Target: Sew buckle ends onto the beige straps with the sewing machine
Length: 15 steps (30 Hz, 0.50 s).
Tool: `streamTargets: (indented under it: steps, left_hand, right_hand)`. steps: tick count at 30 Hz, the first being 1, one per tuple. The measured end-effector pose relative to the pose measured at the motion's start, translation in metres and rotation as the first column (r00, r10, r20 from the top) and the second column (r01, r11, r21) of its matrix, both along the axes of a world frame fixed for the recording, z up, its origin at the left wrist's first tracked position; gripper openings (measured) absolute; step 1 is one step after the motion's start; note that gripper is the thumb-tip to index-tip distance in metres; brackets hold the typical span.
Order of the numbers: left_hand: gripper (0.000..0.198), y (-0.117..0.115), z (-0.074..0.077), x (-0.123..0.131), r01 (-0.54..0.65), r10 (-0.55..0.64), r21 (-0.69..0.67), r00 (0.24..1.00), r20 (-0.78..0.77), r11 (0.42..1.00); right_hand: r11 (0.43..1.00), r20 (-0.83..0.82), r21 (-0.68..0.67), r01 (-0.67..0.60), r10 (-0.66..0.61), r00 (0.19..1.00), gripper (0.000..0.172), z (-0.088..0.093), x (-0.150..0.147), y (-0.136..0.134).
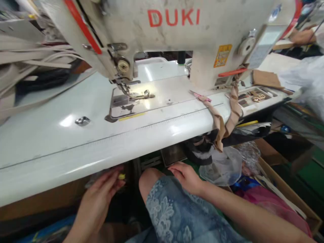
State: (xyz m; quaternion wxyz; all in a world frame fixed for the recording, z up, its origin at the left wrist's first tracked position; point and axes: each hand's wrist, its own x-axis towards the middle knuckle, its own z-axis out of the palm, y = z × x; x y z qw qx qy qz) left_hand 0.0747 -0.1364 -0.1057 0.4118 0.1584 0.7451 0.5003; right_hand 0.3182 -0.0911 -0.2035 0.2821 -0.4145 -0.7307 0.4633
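My left hand [100, 190] is below the front edge of the sewing machine table [152, 136]. Its fingers are closed around a small yellow thing [122, 176], mostly covered, whose kind I cannot make out. By my knee, above the blue floral cloth [174, 206], is my right hand [187, 177]. Its fingers are loosely curled together, and nothing shows in them. The industrial sewing machine [169, 33] stands over both hands, with its presser foot [134, 96] above the needle plate.
A small shiny metal piece [82, 121] lies on the table at left. Beige strips [37, 67] are heaped behind it. Pink-handled scissors [202, 97] and a twisted tan strip [221, 128] hang near the right front edge. A cardboard box [286, 189] with a plastic container [222, 165] sits below.
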Motion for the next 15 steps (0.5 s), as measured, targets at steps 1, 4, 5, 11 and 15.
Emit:
streamTargets:
  steps: [1, 4, 5, 11, 15]
  left_hand:
    - [0.023, 0.001, -0.007, -0.001, 0.030, -0.031, 0.022, 0.997, 0.076, 0.999]
    - [0.039, 0.004, -0.029, -0.003, 0.135, -0.147, 0.078, 0.972, 0.184, 0.988]
    - [0.043, 0.005, -0.037, -0.003, 0.177, -0.194, 0.098, 0.959, 0.206, 0.979]
    - [0.050, 0.017, -0.071, -0.013, 0.407, -0.444, 0.238, 0.886, 0.130, 0.882]
    - [0.042, 0.026, -0.087, -0.025, 0.468, -0.489, 0.209, 0.871, 0.057, 0.859]
  right_hand:
    - [1.000, -0.009, 0.022, -0.013, 0.013, 1.000, 0.024, 0.007, -0.009, 0.001]
    - [0.995, -0.036, 0.091, -0.050, 0.054, 0.998, 0.026, 0.024, -0.041, 0.007]
    - [0.993, -0.048, 0.107, -0.059, 0.064, 0.997, 0.027, 0.028, -0.053, 0.011]
    - [0.979, -0.068, 0.013, -0.204, 0.204, 0.977, 0.035, 0.038, -0.116, 0.038]
    - [0.956, -0.035, -0.044, -0.291, 0.290, 0.956, 0.033, 0.034, -0.134, 0.042]
